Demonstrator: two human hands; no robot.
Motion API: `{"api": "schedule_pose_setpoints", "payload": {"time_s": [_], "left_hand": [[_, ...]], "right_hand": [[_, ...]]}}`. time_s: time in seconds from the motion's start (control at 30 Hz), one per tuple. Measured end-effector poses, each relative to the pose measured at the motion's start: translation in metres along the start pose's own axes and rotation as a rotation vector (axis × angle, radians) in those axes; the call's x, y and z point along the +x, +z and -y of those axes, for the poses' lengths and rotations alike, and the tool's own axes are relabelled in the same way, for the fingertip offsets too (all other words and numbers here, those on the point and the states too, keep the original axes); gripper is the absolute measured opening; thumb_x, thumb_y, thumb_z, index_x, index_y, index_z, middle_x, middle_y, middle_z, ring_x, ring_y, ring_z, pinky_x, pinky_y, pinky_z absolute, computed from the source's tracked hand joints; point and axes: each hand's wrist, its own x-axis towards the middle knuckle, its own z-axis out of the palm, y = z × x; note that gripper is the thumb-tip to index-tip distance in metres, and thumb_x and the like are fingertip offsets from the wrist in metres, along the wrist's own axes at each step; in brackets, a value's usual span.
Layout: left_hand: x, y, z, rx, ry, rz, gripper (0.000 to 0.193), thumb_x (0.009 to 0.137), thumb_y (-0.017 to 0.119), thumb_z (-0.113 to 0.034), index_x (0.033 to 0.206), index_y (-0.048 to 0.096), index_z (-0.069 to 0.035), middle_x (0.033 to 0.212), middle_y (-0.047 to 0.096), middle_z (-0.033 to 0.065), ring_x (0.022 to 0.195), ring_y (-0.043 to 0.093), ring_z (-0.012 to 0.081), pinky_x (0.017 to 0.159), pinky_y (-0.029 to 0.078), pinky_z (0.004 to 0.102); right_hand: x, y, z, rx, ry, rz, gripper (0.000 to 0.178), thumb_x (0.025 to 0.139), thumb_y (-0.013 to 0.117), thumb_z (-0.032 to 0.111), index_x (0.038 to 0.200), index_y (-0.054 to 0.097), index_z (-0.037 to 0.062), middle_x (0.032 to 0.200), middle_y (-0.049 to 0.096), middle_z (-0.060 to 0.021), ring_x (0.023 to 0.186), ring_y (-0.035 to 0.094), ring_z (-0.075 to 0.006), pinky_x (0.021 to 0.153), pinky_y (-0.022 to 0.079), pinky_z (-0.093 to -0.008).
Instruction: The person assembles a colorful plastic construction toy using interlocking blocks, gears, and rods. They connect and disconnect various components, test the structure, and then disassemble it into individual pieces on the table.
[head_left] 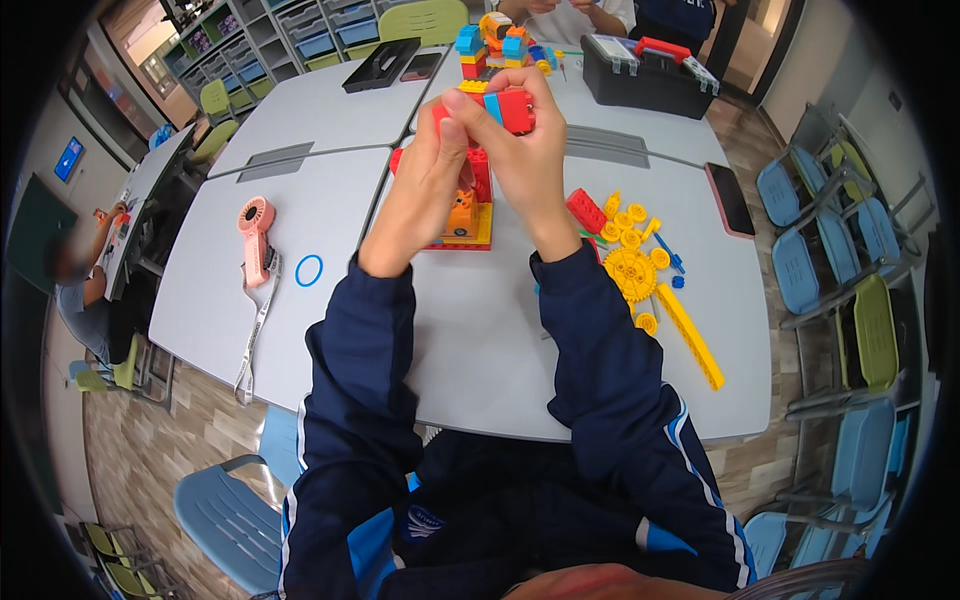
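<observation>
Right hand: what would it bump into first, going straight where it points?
Past the red block it holds, the right hand would probably meet the brick model, unless it passes above; depth is unclear.

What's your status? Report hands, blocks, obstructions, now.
Left hand, right hand: both on red-and-blue blocks. Block model partly hidden behind them. Yellow gear off right, out of the way.

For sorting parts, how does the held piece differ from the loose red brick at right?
The held piece has a blue band; the loose brick shows only red. The held piece is in the left hand and right hand; the loose brick lies on the table. Both show red.
</observation>
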Motion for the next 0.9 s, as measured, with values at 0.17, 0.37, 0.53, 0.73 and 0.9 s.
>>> {"api": "schedule_pose_setpoints", "payload": {"time_s": [0.17,0.37,0.53,0.73,0.9], "left_hand": [[0.004,0.011,0.012,-0.079,0.050,-0.246,0.071,0.102,0.020,-0.062,0.114,0.056,-0.001,0.080,0.055,-0.0008,0.067,0.045,0.0064,0.058,0.035,0.0229],[0.005,0.009,0.014,-0.078,0.022,-0.188,0.067,0.103,0.020,-0.059,0.110,0.055,-0.002,0.080,0.052,-0.0001,0.065,0.041,0.0077,0.058,0.034,0.0251],[0.004,0.012,0.014,-0.141,-0.017,-0.150,0.064,0.103,0.021,-0.060,0.109,0.049,-0.003,0.082,0.052,0.0031,0.065,0.039,0.0095,0.060,0.037,0.0260],[0.006,0.014,0.016,-0.245,-0.068,-0.091,0.063,0.103,0.020,-0.061,0.106,0.048,-0.005,0.081,0.051,0.0025,0.065,0.040,0.0079,0.057,0.038,0.0245],[0.006,0.017,0.020,-0.295,-0.106,-0.088,0.066,0.102,0.019,-0.061,0.108,0.052,-0.005,0.084,0.055,0.0031,0.066,0.043,0.0093,0.058,0.039,0.0262]], "right_hand": [[-0.005,0.007,0.002,0.068,0.056,-0.026,0.041,0.077,0.084,0.028,0.083,0.049,0.0064,0.075,0.048,0.0030,0.066,0.044,-0.0048,0.058,0.039,-0.0220],[-0.006,0.004,0.004,0.125,0.084,-0.022,0.040,0.078,0.084,0.026,0.086,0.049,0.0074,0.073,0.051,0.0039,0.063,0.046,-0.0023,0.055,0.039,-0.0191],[-0.009,0.005,0.001,0.249,0.154,-0.033,0.039,0.079,0.084,0.025,0.089,0.050,0.0073,0.075,0.056,0.0025,0.063,0.051,-0.0017,0.055,0.041,-0.0180],[-0.008,0.004,-0.002,0.234,0.239,-0.087,0.038,0.079,0.084,0.024,0.089,0.051,0.0071,0.072,0.052,0.0038,0.062,0.050,-0.0021,0.055,0.042,-0.0197],[-0.008,0.003,0.000,0.182,0.249,-0.097,0.035,0.080,0.081,0.023,0.088,0.052,0.0068,0.072,0.052,0.0037,0.059,0.049,-0.0029,0.050,0.041,-0.0216]]}}
